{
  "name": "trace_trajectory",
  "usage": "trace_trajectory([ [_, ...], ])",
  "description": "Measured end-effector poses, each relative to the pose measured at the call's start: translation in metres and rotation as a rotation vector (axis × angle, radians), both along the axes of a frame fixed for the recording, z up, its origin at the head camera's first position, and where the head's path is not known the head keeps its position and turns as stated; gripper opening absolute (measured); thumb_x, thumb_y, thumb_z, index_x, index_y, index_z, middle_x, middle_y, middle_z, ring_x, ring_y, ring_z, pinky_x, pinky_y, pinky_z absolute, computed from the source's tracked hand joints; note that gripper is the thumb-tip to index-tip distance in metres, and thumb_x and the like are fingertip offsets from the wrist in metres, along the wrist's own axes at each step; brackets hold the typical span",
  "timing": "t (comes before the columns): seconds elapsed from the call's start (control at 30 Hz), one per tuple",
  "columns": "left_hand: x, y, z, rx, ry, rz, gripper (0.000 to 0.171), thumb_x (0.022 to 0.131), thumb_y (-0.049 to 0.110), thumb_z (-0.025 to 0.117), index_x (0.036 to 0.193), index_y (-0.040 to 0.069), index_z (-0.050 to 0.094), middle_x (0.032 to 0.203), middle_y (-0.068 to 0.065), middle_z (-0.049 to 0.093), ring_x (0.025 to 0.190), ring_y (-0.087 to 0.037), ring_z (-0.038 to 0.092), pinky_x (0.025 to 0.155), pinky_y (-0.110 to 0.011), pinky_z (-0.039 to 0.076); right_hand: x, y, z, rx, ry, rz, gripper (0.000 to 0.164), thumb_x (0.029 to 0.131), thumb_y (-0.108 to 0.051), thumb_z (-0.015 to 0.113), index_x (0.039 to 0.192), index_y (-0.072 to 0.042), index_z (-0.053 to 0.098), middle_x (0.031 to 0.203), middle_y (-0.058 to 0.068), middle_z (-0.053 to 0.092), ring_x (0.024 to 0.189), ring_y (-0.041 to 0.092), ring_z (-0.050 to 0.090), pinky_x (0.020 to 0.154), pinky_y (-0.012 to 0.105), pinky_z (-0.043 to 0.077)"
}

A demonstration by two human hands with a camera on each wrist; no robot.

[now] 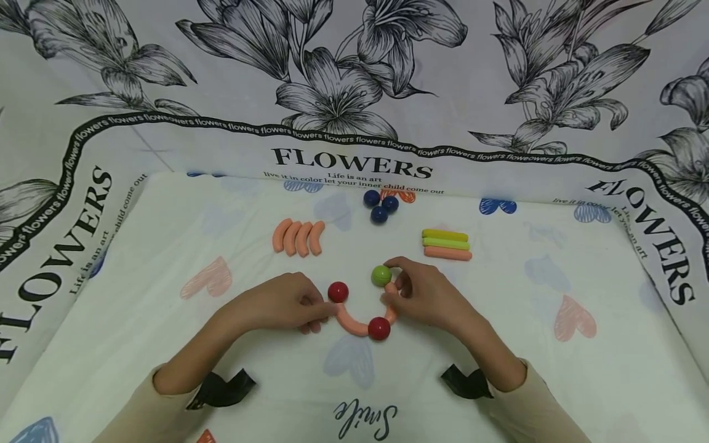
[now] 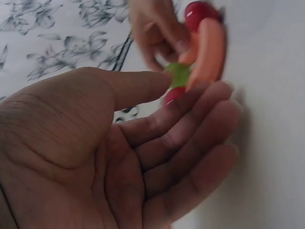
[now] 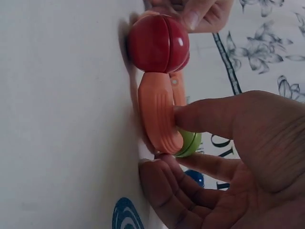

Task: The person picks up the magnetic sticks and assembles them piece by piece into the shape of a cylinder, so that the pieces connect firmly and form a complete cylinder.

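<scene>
A U-shaped chain of toy pieces lies on the white cloth, open side toward the far edge. It runs from a red ball [image 1: 338, 291] along a curved orange rod [image 1: 352, 322] to a second red ball [image 1: 379, 328], then up another curved orange rod [image 1: 391, 301] to a green ball [image 1: 381, 275]. At the first ball, my left hand [image 1: 282, 301] pinches the end of the left rod. My right hand [image 1: 426, 292] holds the right rod, its thumb against the ridged side in the right wrist view and the index finger beside the green ball.
Several curved orange rods [image 1: 298, 238] lie in a row at the far left. Three dark blue balls [image 1: 379, 214] sit together at the far middle. To their right are straight yellow [image 1: 445, 234], lime [image 1: 445, 243] and orange [image 1: 447, 253] sticks side by side.
</scene>
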State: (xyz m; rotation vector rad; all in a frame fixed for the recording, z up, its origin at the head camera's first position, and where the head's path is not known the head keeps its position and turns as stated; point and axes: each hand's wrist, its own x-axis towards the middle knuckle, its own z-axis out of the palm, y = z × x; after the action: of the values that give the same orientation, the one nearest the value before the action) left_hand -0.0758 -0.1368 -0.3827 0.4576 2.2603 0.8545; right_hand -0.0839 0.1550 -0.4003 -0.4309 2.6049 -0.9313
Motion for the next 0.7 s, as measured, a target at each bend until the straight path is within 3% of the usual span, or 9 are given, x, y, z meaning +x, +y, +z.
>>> trace_trajectory([
  [0.1,-0.006,-0.010,0.012,-0.033,0.067,0.026,0.036,0.103,0.041,0.067,0.077,0.018,0.073,0.065,0.004,0.064,0.058,-0.011,0.051,0.056,-0.026,0.038,0.000,0.001,0.000,-0.004,-0.018,0.015,0.051,0.094,-0.024,0.077,0.142,-0.012,0.062,0.087,-0.002,0.066,0.076,0.013,0.058,0.065,0.026,0.049],
  [0.2,-0.013,-0.015,0.021,-0.066,0.180,0.092,0.029,0.103,0.040,0.068,0.087,0.016,0.072,0.071,0.003,0.065,0.063,-0.013,0.054,0.058,-0.028,0.040,0.000,0.001,0.000,-0.019,-0.025,0.000,0.048,0.095,-0.023,0.077,0.140,-0.011,0.062,0.088,-0.001,0.067,0.076,0.013,0.059,0.066,0.026,0.049],
  [0.3,-0.025,-0.012,0.025,-0.111,0.305,0.167,0.024,0.103,0.038,0.066,0.102,0.015,0.072,0.086,0.000,0.071,0.071,-0.015,0.059,0.062,-0.030,0.045,-0.001,0.001,-0.001,-0.021,-0.030,-0.042,0.044,0.095,-0.023,0.078,0.135,-0.010,0.065,0.091,-0.001,0.069,0.078,0.014,0.060,0.066,0.027,0.050],
  [0.4,-0.040,-0.004,0.026,-0.173,0.376,0.219,0.026,0.102,0.035,0.066,0.113,0.012,0.073,0.094,-0.003,0.074,0.072,-0.016,0.062,0.062,-0.030,0.047,-0.003,0.003,-0.002,-0.024,-0.029,-0.090,0.036,0.094,-0.025,0.079,0.126,-0.009,0.071,0.092,0.000,0.072,0.081,0.014,0.062,0.069,0.029,0.052],
  [0.5,-0.058,0.007,0.030,-0.236,0.373,0.253,0.032,0.103,0.035,0.064,0.114,0.007,0.074,0.093,-0.005,0.076,0.071,-0.020,0.063,0.061,-0.031,0.047,-0.004,0.004,-0.005,-0.032,-0.013,-0.118,0.028,0.093,-0.025,0.080,0.118,-0.011,0.076,0.091,-0.001,0.073,0.083,0.015,0.063,0.072,0.029,0.053],
  [0.6,-0.071,0.013,0.032,-0.314,0.353,0.270,0.035,0.104,0.038,0.061,0.101,0.006,0.076,0.085,-0.005,0.077,0.074,-0.023,0.063,0.062,-0.033,0.046,-0.005,0.003,-0.007,-0.034,-0.003,-0.118,0.025,0.094,-0.026,0.080,0.115,-0.013,0.078,0.090,-0.002,0.073,0.083,0.015,0.062,0.072,0.030,0.053],
  [0.7,-0.077,0.017,0.030,-0.370,0.348,0.284,0.038,0.104,0.037,0.061,0.086,0.008,0.076,0.074,-0.005,0.072,0.073,-0.025,0.061,0.060,-0.034,0.043,-0.005,0.003,-0.006,-0.013,-0.013,-0.099,0.025,0.094,-0.028,0.080,0.115,-0.015,0.078,0.091,-0.003,0.072,0.083,0.015,0.061,0.069,0.029,0.051],
])
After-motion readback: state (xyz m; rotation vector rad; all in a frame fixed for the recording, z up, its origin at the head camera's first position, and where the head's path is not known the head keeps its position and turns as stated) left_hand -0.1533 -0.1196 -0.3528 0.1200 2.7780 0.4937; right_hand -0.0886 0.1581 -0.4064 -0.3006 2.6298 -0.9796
